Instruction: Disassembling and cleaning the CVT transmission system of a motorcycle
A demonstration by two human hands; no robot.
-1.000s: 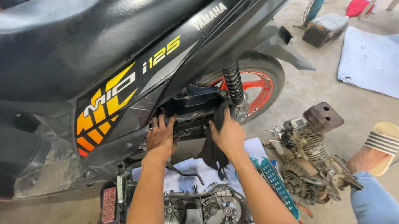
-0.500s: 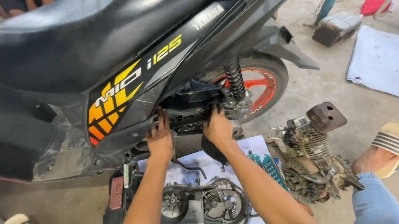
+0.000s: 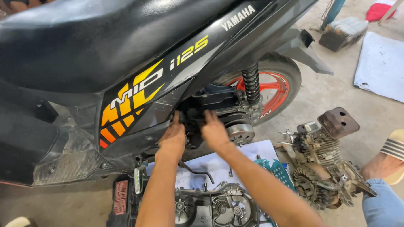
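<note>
Hands first: both are pushed into the open drive side of the black scooter (image 3: 120, 76), under the painted side panel and just ahead of the rear wheel (image 3: 272, 86). The left hand (image 3: 172, 139) lies flat against the dark engine casing (image 3: 210, 104), fingers spread and pressed up into the gap. The right hand (image 3: 214, 132) reaches in beside it, blurred, fingers curled toward the same casing; whether it grips anything I cannot tell. Neither hand carries a tool that I can see.

My reading is that this is the feeling-and-fitting stage, working on a part inside the exposed housing next to the round metal drum (image 3: 240, 132). A next move would call for a firm hold on something deep in that recess, and probably a tool from the floor.

Much is hidden. The fingertips vanish into shadow behind the panel, so what they touch is unclear. The removed cover (image 3: 214, 211) lies on the white sheet (image 3: 239, 159) below the arms, partly cut off by the frame edge. A separate greasy engine (image 3: 322, 163) sits on the concrete to the right, near a sandalled foot (image 3: 394, 158).
</note>
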